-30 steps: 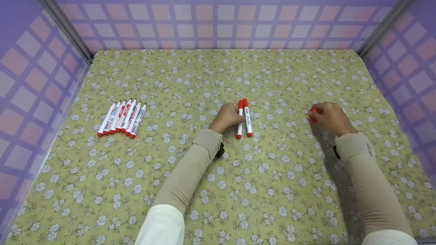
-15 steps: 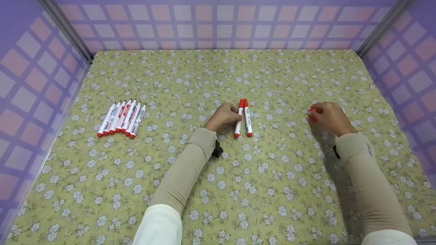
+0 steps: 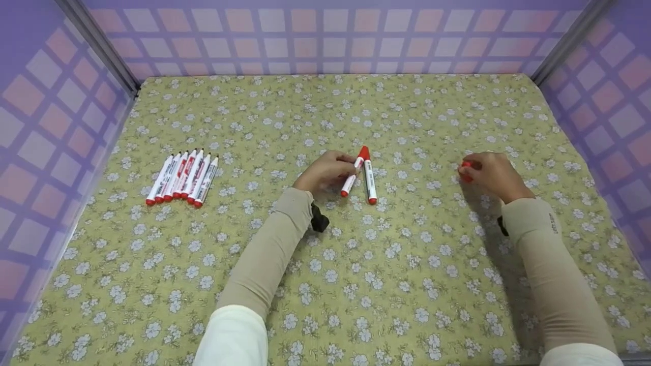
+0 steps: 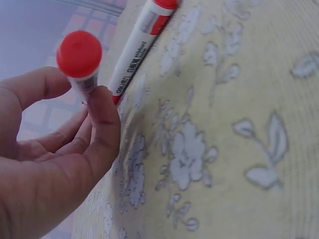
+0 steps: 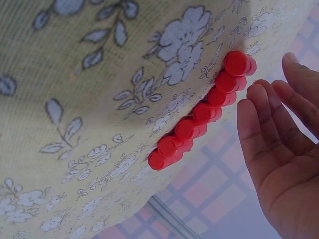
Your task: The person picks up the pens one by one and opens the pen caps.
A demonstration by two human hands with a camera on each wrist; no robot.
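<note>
My left hand (image 3: 324,171) pinches a capped white whiteboard marker (image 3: 349,183) between thumb and fingers. In the left wrist view the marker's red end (image 4: 79,54) points at the camera. A second capped marker (image 3: 371,180) lies just to its right on the cloth, and the two red caps meet at their far ends in the head view. Further right, my right hand (image 3: 494,174) is beside a row of several loose red marker caps (image 5: 204,113). In the right wrist view its fingers (image 5: 251,134) look relaxed, slightly bent and apart from the caps, with nothing between them.
Several uncapped white markers with red ends (image 3: 183,178) lie side by side at the left, tips pointing away. A yellow-green floral cloth (image 3: 325,112) covers the table. Checkered purple panels (image 3: 335,38) enclose the back and both sides.
My left hand has shifted a little to the left with the marker, whose near end has swung left and away from the second marker. My right hand has hardly moved.
</note>
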